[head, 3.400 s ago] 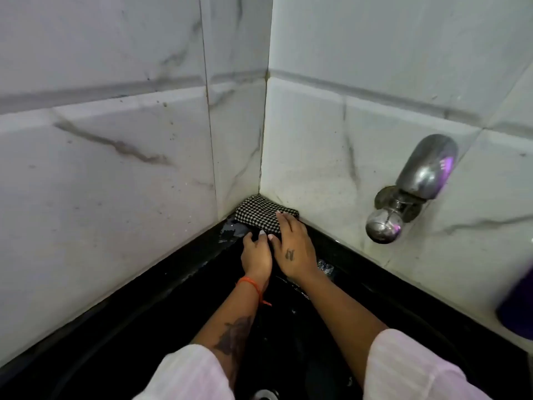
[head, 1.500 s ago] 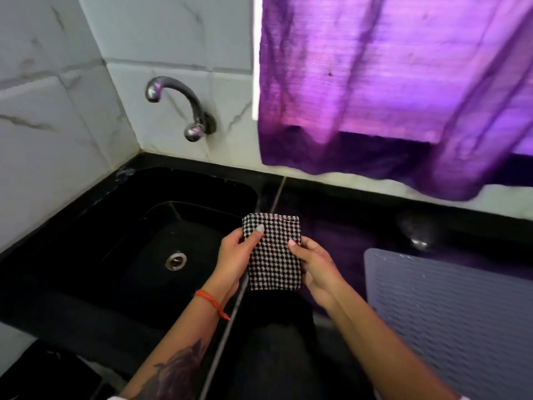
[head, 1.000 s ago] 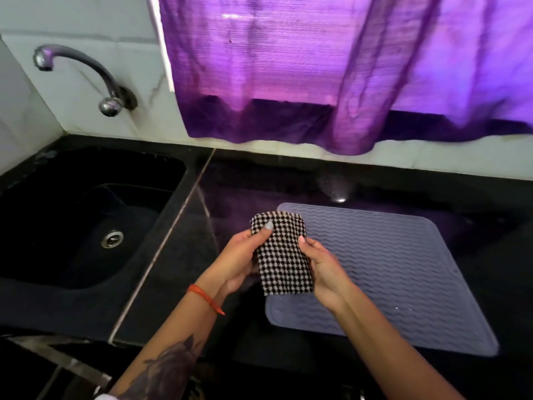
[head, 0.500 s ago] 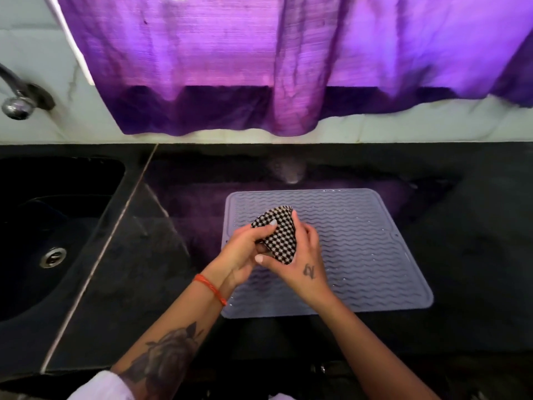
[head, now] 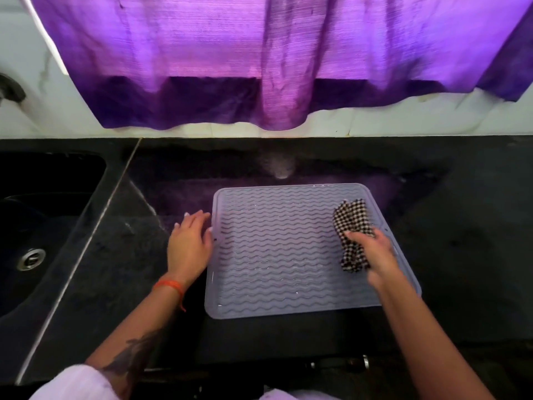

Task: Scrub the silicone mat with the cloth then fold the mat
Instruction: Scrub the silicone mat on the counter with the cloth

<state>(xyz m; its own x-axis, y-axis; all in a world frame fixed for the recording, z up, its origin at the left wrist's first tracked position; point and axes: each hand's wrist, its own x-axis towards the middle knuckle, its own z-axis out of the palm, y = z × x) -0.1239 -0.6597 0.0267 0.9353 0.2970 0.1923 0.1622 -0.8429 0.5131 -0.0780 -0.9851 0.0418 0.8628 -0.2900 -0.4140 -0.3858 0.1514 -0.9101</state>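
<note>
Black stone sink (head: pixel 52 180) with its steel drain (head: pixel 31 258) sits leftmost in our view. Our left hand (head: pixel 189 243) lies flat, fingers straight, beside the ridged grey silicone mat (head: pixel 277 249) on the dark countertop (head: pixel 461 255). Our right hand (head: pixel 375 249) grips the crumpled black-and-white checked cloth (head: pixel 352 226) against the mat's right side, under the purple curtain (head: pixel 259 59).

Right hand (head: pixel 375 252) holds cloth (head: pixel 352 223) on mat (head: pixel 274 255); left hand (head: pixel 189 243) beside it.
</note>
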